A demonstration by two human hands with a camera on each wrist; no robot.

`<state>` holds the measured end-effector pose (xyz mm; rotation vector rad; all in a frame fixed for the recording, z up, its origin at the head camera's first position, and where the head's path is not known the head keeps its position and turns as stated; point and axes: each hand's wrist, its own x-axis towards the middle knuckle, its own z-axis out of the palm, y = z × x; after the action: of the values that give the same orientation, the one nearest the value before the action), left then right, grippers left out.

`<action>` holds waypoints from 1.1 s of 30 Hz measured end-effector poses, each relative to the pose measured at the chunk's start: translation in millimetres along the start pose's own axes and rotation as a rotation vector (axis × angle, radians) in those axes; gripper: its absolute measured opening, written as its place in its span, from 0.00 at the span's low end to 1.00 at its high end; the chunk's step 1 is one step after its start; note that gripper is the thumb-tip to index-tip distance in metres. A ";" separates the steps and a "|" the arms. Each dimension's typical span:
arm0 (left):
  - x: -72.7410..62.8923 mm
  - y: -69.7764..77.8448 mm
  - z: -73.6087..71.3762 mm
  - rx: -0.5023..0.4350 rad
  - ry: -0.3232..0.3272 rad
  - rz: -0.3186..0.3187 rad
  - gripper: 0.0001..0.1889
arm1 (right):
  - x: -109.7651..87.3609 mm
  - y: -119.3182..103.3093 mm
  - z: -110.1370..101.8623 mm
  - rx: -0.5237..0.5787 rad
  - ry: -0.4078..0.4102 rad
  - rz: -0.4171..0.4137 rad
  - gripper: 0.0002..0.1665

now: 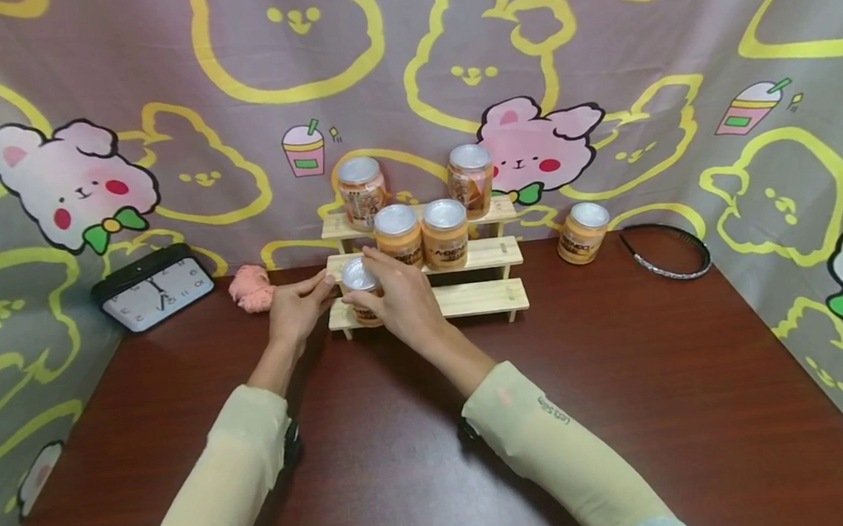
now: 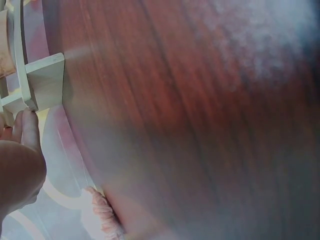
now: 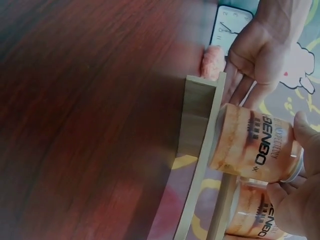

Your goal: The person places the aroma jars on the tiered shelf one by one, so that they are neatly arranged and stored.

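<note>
My right hand (image 1: 405, 298) grips an orange-labelled can (image 1: 359, 275) with a silver lid, at the left end of the lowest tier of a three-tier wooden stand (image 1: 481, 298). In the right wrist view the can (image 3: 255, 142) is upright on the board, with thumb and fingers around its lid end. Fingers of my left hand (image 1: 296, 311) reach to the stand's left side. In the left wrist view, that hand's extended fingertips (image 2: 30, 122) are right at the end of a board. Two similar cans (image 1: 445, 234) stand together on the middle tier, and two more (image 1: 470, 182) on the top.
A single can (image 1: 583, 234) stands on the table right of the stand, beside a black headband (image 1: 671, 274). To the left are a pink fluffy bundle (image 1: 251, 289) and a black-framed clock (image 1: 156, 290). A patterned curtain (image 1: 403, 47) hangs close behind the stand.
</note>
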<state>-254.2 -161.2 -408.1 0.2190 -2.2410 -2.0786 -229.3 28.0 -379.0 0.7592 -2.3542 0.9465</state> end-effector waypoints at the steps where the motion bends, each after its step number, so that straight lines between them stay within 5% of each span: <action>1: 0.2 -0.3 0.2 -0.002 -0.001 0.001 0.21 | -0.3 0.1 0.1 0.001 0.005 -0.002 0.24; 5: 0.1 -1.3 1.3 -0.003 -0.001 0.004 0.21 | -1.9 0.7 0.4 0.002 0.019 -0.005 0.23; 12: 0.0 -0.4 2.4 -0.016 -0.008 0.004 0.21 | -0.9 -0.3 -2.8 0.028 0.046 -0.015 0.36; 33: 1.2 -2.1 1.6 -0.009 0.008 0.004 0.21 | -5.2 8.8 -21.0 0.157 0.067 -0.053 0.32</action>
<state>-255.5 -160.0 -410.3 0.2224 -2.2247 -2.0821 -226.5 50.4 -372.7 0.8326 -2.2111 1.1264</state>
